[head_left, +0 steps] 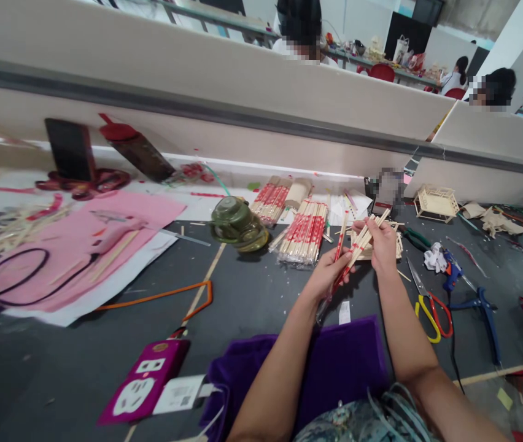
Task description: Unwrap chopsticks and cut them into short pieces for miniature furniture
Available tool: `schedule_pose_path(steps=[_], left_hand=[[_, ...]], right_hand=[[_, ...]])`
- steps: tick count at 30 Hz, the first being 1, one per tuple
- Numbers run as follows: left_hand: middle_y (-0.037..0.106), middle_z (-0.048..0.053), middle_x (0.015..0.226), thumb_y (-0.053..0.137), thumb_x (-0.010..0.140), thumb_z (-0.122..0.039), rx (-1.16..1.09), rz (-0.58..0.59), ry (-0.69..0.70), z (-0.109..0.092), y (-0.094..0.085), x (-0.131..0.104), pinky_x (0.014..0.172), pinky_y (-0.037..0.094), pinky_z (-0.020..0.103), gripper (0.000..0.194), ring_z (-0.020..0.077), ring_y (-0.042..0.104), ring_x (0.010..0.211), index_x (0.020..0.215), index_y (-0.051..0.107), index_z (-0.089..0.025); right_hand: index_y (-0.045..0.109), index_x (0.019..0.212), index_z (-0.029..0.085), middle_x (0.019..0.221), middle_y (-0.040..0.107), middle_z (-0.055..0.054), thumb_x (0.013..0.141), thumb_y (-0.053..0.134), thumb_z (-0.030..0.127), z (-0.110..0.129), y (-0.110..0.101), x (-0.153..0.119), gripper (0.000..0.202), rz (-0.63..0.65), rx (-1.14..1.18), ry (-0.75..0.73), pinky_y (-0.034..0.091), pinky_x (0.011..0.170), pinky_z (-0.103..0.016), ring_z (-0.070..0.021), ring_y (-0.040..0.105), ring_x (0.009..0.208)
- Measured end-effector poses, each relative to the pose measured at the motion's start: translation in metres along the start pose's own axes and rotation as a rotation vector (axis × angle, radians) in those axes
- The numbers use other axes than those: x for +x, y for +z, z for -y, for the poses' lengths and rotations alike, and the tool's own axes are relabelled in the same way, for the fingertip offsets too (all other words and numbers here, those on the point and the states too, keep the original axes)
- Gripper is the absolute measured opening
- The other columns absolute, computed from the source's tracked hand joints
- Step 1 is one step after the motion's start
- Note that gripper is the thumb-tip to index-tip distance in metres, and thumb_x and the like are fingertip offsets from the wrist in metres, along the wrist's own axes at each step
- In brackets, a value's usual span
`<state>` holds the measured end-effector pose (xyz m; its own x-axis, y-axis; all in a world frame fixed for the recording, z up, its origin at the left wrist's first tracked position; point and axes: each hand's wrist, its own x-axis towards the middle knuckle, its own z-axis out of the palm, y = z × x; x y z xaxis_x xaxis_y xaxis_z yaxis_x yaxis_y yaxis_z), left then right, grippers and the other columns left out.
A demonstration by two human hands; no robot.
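My left hand [330,268] is closed around the lower part of a bundle of disposable chopsticks in a clear and red wrapper [327,299]. The pale bare ends of the chopsticks [363,239] slant up to the right, out of the wrapper. Near those ends, my right hand [383,245] has its fingers closed on the same chopsticks. Just behind my right hand lies a stack of short wooden sticks [398,247], partly hidden by it. To the left lies a clear bag of red-printed chopsticks [305,232], with another pack [271,199] behind it.
Left of the bags stands a green glass jar [238,224]. Scissors [427,307], blue pliers [485,319] and a blue glue gun [452,270] lie at right. A purple power strip [148,380] and a purple cloth [348,362] lie nearest me. A low partition [243,135] runs behind.
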<state>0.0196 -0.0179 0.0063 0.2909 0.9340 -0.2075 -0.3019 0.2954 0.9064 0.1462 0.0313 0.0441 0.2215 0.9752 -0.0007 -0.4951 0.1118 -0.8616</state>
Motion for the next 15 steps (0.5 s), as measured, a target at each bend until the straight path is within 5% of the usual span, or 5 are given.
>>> schedule_pose_path(steps=[15], left_hand=[[0.059,-0.005,0.056,0.079,0.067,-0.063,-0.016,-0.138,0.106,0.0021,0.0055,0.0045,0.036,0.021,0.016,0.054,0.0029,0.036,0.036,0.082,0.053,-0.018]], right_hand=[[0.065,0.080,0.017,0.071,0.077,-0.005,0.063,0.087,0.037,0.0007,0.0035,-0.0015,0.034,0.025,-0.031,0.072,0.065,0.071,-0.035,-0.0246,0.077,0.077]])
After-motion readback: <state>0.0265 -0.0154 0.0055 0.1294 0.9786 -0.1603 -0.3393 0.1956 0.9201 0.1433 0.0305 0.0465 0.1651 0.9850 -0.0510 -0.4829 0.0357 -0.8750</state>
